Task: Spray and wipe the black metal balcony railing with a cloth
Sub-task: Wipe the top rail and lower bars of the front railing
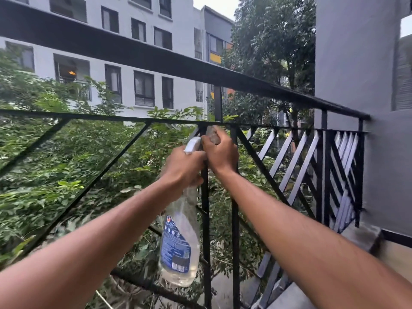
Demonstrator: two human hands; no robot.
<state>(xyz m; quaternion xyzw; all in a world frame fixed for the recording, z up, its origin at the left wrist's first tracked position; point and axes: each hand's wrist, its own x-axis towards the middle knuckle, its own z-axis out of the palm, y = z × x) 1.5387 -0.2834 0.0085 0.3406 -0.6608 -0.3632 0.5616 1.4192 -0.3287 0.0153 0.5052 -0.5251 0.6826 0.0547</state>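
While the right hand (220, 155) clenches a grey cloth (213, 134) against the middle upright (205, 219) of the black railing (133, 55), the left hand (181, 169) grips a spray bottle (180, 241) just beside that upright. Wiping looks underway; how much remains cannot be told.

The single head-worn camera is looking forward and slightly down from just behind the railing (156, 61), sitting near it and facing outward through its bars toward trees (44, 163) and a building (182, 25) beyond it.
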